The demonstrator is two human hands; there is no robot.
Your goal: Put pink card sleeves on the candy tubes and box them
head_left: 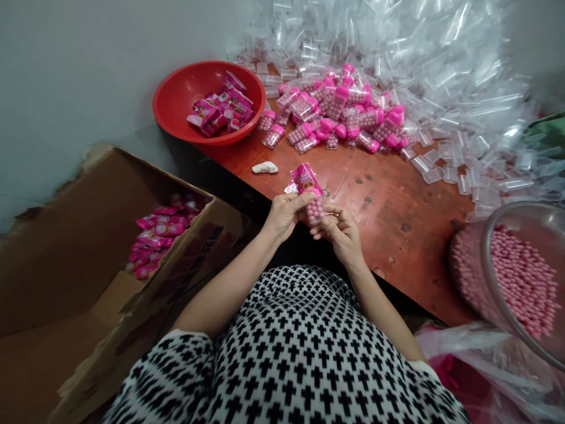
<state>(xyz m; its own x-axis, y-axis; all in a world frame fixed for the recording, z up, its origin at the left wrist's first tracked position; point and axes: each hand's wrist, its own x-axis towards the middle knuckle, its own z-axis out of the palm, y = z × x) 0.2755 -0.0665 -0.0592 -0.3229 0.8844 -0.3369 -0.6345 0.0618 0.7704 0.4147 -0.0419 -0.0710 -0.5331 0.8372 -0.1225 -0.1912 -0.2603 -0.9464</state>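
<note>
A clear bottle of pink beads point(315, 209) is held between my two hands over the table's front edge. A pink printed wrapper point(305, 178) covers its far end. My left hand point(286, 213) pinches the bottle from the left, with the thumb where wrapper and bottle meet. On the other side my right hand point(339, 231) has its thumb and fingers closed at the bottle's near right end. Beyond the hands, a small white lump point(265, 168) lies on the wooden table point(379, 194).
Pink-capped bead bottles point(335, 106) lie heaped behind, with many clear empty tubes point(419, 59) farther back. A red bowl point(163, 106) holds pink packets. At left stands a cardboard box point(176, 277) with wrapped packets; at right, a bead-filled basin point(488, 247).
</note>
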